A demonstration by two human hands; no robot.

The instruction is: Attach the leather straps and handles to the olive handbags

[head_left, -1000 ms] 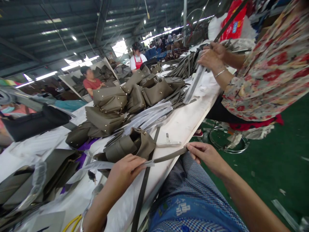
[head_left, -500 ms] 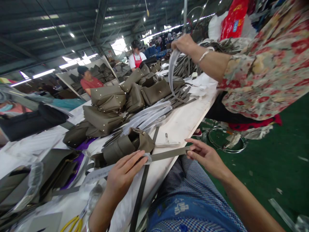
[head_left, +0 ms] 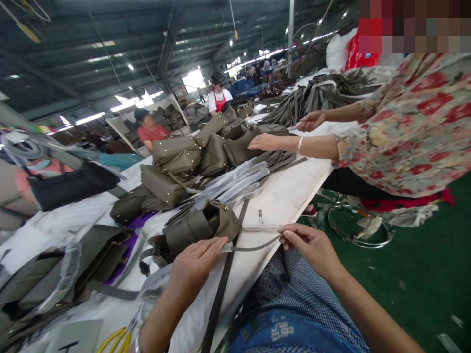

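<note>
Between my two hands a grey-green strap (head_left: 255, 247) runs over the table's front edge, seen nearly edge-on and sagging slightly. My left hand (head_left: 198, 264) is closed on it where a clear plastic sleeve covers the strap. At the other end, my right hand (head_left: 305, 241) pinches the bare strap tip between thumb and fingers. Just behind my left hand lies a grey-green bag (head_left: 195, 225) with its mouth open. Another long dark strap (head_left: 218, 294) crosses the table under the held one. A small metal-stemmed tool on a pale bar (head_left: 260, 225) lies near my right hand.
Several grey-green bags (head_left: 176, 152) are piled at mid-table beside plastic-sleeved straps (head_left: 231, 181). Yellow-handled pliers or scissors (head_left: 116, 338) lie at lower left. A co-worker in a floral shirt (head_left: 408, 122) sits at right, hands over the table, near a metal stool ring (head_left: 362, 240).
The strap between my hands has turned from flat to edge-on and bows a little. The co-worker's raised hand has come down to the straps, and the plastic-covered strap it held is lowered.
</note>
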